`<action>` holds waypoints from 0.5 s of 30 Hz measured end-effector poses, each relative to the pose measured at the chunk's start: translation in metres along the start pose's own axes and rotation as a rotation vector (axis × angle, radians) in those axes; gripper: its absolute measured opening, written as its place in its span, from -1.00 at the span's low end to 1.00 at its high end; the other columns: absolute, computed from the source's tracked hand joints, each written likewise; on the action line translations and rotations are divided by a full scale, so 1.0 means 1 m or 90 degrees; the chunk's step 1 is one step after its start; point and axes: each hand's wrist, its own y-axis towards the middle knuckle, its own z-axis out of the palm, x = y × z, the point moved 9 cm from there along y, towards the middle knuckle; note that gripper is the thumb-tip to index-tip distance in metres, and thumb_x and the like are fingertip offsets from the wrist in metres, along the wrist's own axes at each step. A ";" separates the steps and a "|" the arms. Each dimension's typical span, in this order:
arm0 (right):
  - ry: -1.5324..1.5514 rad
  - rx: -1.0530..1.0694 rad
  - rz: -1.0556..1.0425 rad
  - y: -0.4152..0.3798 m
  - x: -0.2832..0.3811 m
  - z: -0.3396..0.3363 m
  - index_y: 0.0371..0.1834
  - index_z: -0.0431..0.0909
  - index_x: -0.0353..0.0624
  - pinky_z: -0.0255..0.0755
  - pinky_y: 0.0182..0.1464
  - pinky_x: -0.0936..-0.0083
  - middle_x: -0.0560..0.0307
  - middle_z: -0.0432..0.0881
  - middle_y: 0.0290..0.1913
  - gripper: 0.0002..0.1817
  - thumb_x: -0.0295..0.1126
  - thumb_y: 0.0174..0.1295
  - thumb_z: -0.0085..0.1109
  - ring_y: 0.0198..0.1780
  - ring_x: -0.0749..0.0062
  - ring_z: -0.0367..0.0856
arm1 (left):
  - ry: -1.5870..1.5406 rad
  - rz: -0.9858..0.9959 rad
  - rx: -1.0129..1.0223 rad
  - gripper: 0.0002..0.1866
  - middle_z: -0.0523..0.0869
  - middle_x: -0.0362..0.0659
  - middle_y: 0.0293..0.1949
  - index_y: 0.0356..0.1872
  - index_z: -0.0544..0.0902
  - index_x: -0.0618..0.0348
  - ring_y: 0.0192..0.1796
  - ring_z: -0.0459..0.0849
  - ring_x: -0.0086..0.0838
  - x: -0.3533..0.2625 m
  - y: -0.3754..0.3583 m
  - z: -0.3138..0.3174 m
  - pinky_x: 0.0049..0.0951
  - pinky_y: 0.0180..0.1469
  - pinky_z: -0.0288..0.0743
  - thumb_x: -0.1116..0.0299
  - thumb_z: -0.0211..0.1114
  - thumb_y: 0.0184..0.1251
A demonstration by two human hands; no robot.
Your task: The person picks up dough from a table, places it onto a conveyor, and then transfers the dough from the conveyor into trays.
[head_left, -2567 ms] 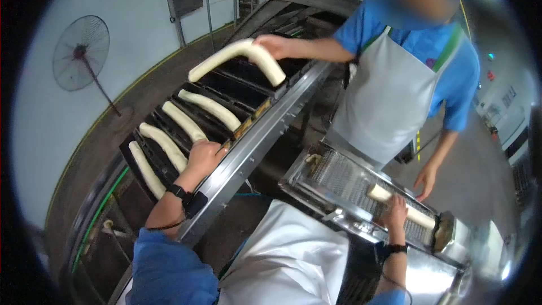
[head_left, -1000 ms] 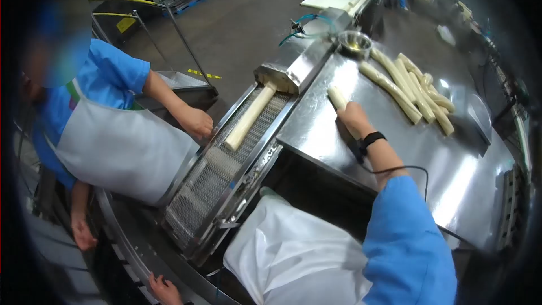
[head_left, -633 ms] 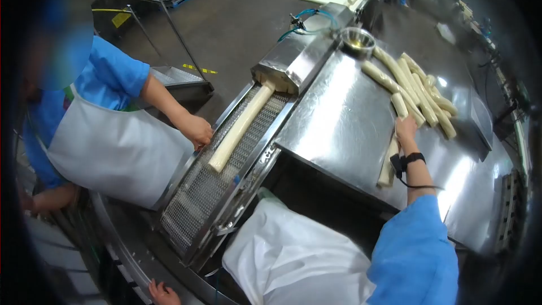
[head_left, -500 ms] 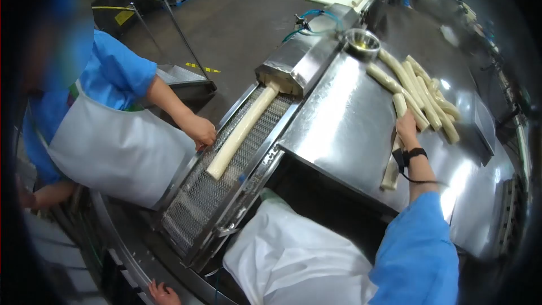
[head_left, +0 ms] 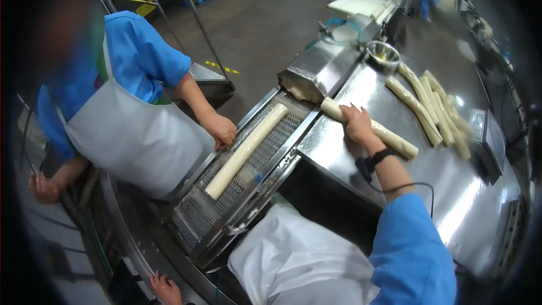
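Observation:
My right hand (head_left: 358,126), with a dark band on its wrist, grips a long pale dough log (head_left: 395,139) from above. The log slants over the steel table (head_left: 350,161), its upper end by the conveyor's side rail. My left hand (head_left: 166,289) shows at the bottom edge, fingers spread and holding nothing, near the curved metal rim below the conveyor. Another dough log (head_left: 247,151) lies on the wire mesh conveyor belt (head_left: 195,214), its upper end apart from the metal housing (head_left: 319,70).
Across the conveyor stands a co-worker in an apron (head_left: 132,130), one hand (head_left: 222,130) at the rail. Several dough logs (head_left: 413,101) lie at the table's far right. A metal bowl (head_left: 383,56) sits by the housing. A box-like metal device (head_left: 486,144) stands at right.
My right hand has brought its dough log leftward from beside the pile to the conveyor's edge. The log on the belt has come clear of the housing. The view has shifted.

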 end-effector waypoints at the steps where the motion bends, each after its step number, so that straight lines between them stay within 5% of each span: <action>1: 0.008 -0.002 -0.038 -0.012 0.016 -0.001 0.23 0.48 0.05 0.06 0.47 0.09 0.17 0.52 0.27 -0.34 -0.66 -0.05 0.07 0.44 0.21 0.28 | 0.005 -0.001 -0.002 -0.85 0.52 0.04 0.22 -0.31 0.63 0.40 0.40 0.30 -0.02 0.001 -0.001 0.000 -0.12 0.40 0.23 0.62 0.20 0.06; 7: 0.250 0.000 -0.173 -0.123 0.035 -0.043 -0.34 0.63 -0.06 -0.03 0.45 -0.14 0.08 0.69 -0.16 -0.81 -0.62 0.03 0.18 0.23 0.03 0.49 | -0.010 0.029 -0.039 -0.78 0.56 0.07 0.17 -0.25 0.68 0.32 0.37 0.34 -0.01 0.009 0.001 0.003 -0.13 0.37 0.27 0.62 0.23 0.02; 10: 0.255 -0.004 -0.077 -0.178 -0.014 -0.070 -0.57 0.60 -0.12 0.01 0.45 -0.08 0.10 0.63 -0.38 -0.89 -0.62 -0.08 0.20 0.05 0.05 0.57 | -0.057 0.002 -0.068 -0.87 0.62 0.05 0.09 -0.34 0.68 0.31 0.37 0.34 0.00 0.004 -0.001 -0.006 -0.09 0.38 0.27 0.60 0.23 0.07; 11: 0.366 -0.031 0.030 -0.197 -0.057 -0.071 -0.64 0.55 -0.20 0.14 0.39 0.10 0.06 0.59 -0.38 -0.90 -0.61 -0.04 0.11 -0.10 0.09 0.58 | -0.061 -0.030 -0.085 -0.87 0.62 0.05 0.09 -0.34 0.68 0.31 0.37 0.34 0.00 0.005 -0.001 -0.012 -0.09 0.38 0.27 0.60 0.23 0.07; 12: 0.479 -0.060 0.202 -0.223 -0.115 -0.055 -0.49 0.54 -0.28 0.25 0.25 0.28 0.05 0.51 -0.40 -0.92 -0.58 0.04 0.03 -0.22 0.15 0.56 | -0.076 -0.022 -0.085 -0.87 0.62 0.06 0.09 -0.34 0.68 0.31 0.36 0.35 0.00 0.001 -0.001 -0.015 -0.09 0.37 0.28 0.60 0.23 0.06; 14: 0.509 -0.098 0.387 -0.239 -0.130 -0.086 -0.18 0.48 -0.31 0.30 0.11 0.33 0.00 0.46 -0.29 -0.74 -0.55 0.01 0.14 -0.19 0.14 0.50 | -0.099 -0.030 -0.099 -0.87 0.62 0.07 0.09 -0.35 0.69 0.32 0.35 0.36 0.00 -0.001 -0.003 -0.018 -0.09 0.37 0.28 0.60 0.24 0.06; 15: 0.515 -0.099 0.365 -0.239 -0.136 -0.086 -0.18 0.48 -0.31 0.30 0.11 0.33 0.00 0.46 -0.29 -0.74 -0.55 0.01 0.14 -0.19 0.14 0.50 | -0.101 -0.029 -0.108 -0.86 0.64 0.04 0.06 -0.36 0.71 0.30 0.34 0.38 -0.02 -0.001 -0.004 -0.019 -0.11 0.36 0.30 0.59 0.23 0.04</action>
